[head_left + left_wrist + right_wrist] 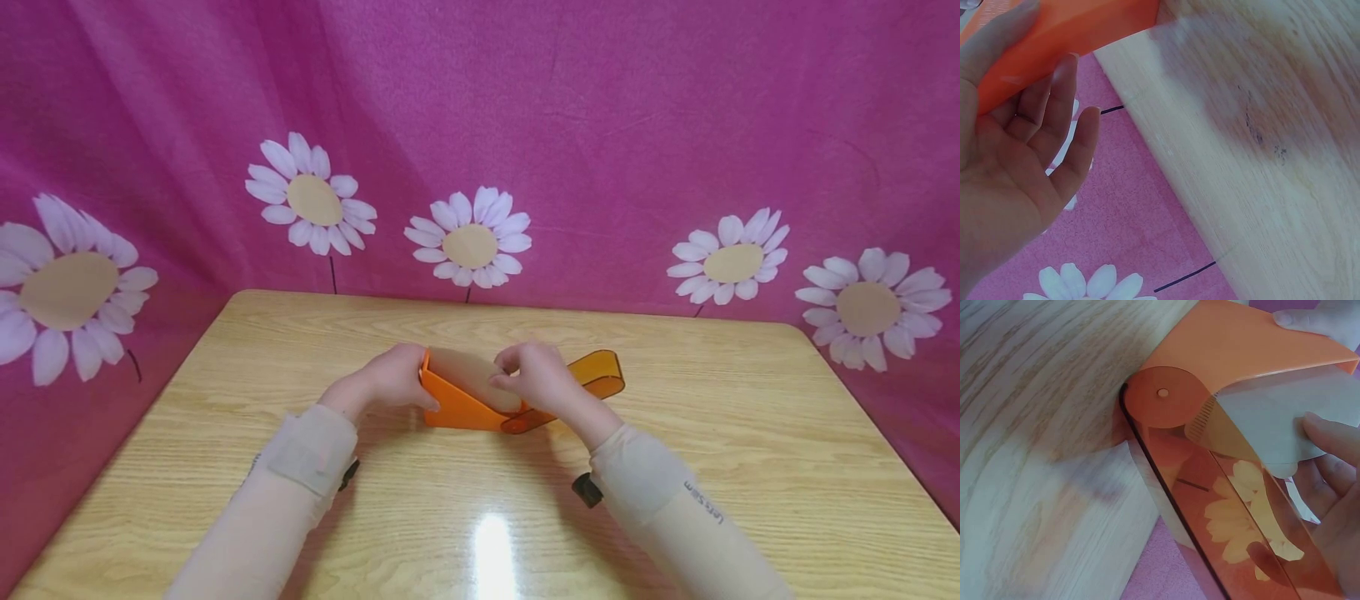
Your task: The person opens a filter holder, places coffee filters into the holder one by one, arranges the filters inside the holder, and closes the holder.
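An orange case [459, 407] with a swung-open see-through amber lid [600, 371] is near the middle of the table. My left hand [386, 382] grips the case's left end, thumb on the near side and fingers behind. In the left wrist view the orange case [1097, 28] lies between thumb and fingers. A pale paper coffee filter [1272, 419] with a crimped edge sticks out of the case's open side. My right hand [538, 379] pinches the filter's edge between thumb and fingers, above the lid's hinge. How many filters are inside cannot be seen.
The light wooden table [420, 517] carries a bright glare spot at its front. A pink curtain [600, 125] with white daisies hangs behind and along the sides. Both forearms wear pale sleeves [645, 475] with small dark wrist devices [587, 490].
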